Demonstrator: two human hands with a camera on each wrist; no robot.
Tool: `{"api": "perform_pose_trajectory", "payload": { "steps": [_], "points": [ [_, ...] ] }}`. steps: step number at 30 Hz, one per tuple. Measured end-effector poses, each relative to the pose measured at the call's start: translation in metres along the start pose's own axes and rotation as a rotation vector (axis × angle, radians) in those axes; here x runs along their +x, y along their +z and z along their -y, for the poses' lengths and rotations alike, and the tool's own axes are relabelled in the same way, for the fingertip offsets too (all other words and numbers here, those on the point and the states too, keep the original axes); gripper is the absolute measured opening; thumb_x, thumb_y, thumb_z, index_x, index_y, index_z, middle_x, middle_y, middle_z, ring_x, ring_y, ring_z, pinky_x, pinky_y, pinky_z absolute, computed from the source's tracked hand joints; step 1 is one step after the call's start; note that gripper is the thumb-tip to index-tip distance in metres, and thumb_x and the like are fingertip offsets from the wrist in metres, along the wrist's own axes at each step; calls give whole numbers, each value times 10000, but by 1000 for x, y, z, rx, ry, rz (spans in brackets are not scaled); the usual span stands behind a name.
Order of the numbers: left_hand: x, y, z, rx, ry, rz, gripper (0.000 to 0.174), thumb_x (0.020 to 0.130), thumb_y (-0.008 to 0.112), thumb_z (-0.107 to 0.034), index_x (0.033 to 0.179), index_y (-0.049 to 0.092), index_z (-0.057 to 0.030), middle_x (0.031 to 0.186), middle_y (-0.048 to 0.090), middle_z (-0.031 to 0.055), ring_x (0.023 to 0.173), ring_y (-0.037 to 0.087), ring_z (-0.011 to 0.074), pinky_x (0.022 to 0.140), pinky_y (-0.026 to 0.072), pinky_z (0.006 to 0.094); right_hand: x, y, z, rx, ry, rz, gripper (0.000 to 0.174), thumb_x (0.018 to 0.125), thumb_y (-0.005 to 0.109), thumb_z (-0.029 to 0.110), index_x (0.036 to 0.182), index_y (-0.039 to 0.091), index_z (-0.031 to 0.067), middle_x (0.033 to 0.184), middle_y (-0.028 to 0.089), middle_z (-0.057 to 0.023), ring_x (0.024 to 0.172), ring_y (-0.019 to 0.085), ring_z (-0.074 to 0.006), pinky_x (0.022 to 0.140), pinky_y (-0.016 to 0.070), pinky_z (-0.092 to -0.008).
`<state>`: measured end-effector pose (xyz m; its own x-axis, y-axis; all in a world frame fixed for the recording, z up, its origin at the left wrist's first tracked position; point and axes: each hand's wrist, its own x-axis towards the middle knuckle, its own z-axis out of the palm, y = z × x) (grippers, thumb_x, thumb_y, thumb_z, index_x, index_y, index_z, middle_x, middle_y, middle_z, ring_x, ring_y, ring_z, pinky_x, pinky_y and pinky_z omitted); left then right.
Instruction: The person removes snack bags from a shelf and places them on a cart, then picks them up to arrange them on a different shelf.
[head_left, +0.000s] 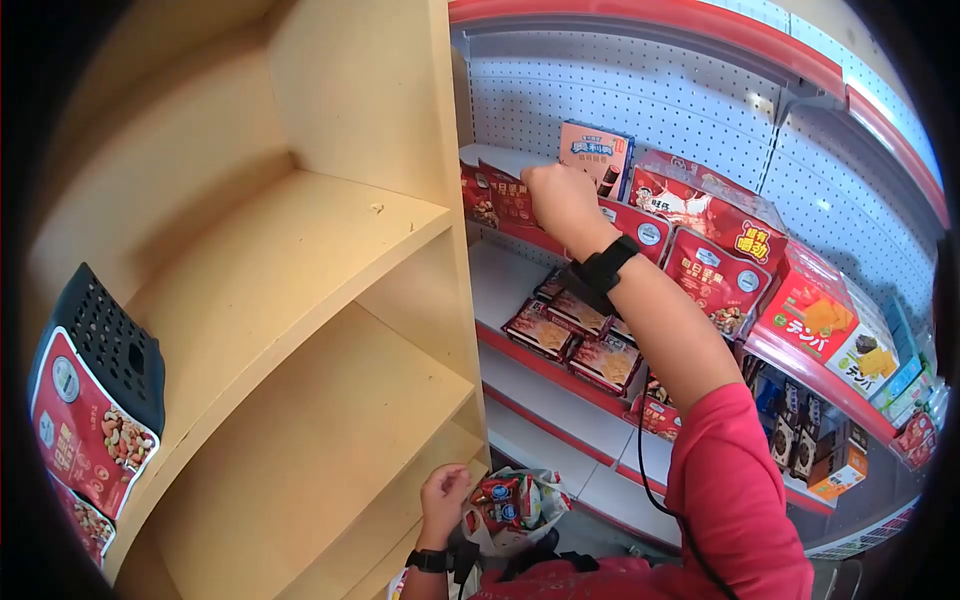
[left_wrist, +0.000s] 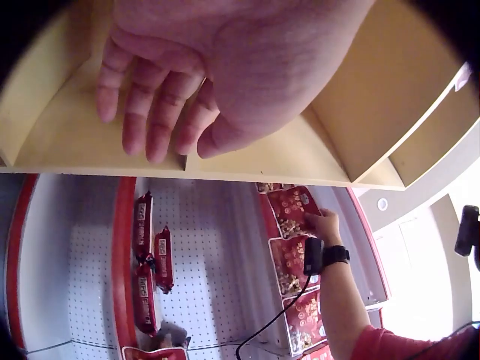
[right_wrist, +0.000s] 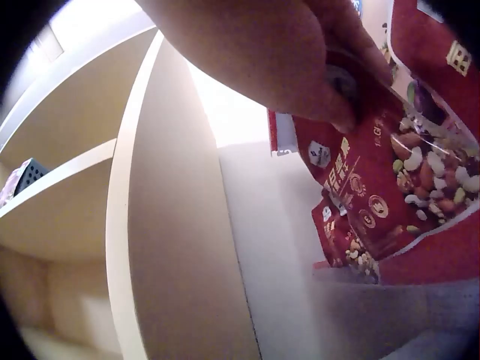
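Observation:
My right hand [head_left: 566,205] pinches the top of a red nut pouch [head_left: 513,200] at the left end of the upper metal shelf. In the right wrist view the thumb of my right hand [right_wrist: 300,67] lies across the front of that pouch [right_wrist: 367,165], and a smaller red pouch [right_wrist: 346,240] is beside it. My left hand [head_left: 446,492] hangs low beside the wooden shelves, above and left of a plastic bag of snacks [head_left: 512,510]. In the left wrist view the left hand [left_wrist: 217,67] has loosely bent fingers and holds nothing.
A wooden shelf unit [head_left: 330,235] stands at left, with a dark perforated basket [head_left: 110,340] and nut pouches [head_left: 90,430] on it. Right of my hand are a pink box [head_left: 594,155], a large red pack [head_left: 700,205] and cracker boxes [head_left: 815,305]. Below lie biscuit packs [head_left: 605,362].

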<state>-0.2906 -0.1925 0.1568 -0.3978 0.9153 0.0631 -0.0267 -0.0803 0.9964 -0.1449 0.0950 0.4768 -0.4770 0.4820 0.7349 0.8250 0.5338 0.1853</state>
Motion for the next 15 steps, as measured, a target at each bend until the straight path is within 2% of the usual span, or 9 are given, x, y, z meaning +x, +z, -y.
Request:
{"api": "perform_pose_trajectory", "payload": {
  "steps": [15],
  "points": [
    [0,-3,6,-8,7,-15,120,846,592,-56,948,585,8,813,640,73,731,611,125,685,487,241,4,16,12,5,-93,-3,73,728,536,60,752,604,70,663,622,-140,660,640,-291,563,508,-385]
  ]
}}
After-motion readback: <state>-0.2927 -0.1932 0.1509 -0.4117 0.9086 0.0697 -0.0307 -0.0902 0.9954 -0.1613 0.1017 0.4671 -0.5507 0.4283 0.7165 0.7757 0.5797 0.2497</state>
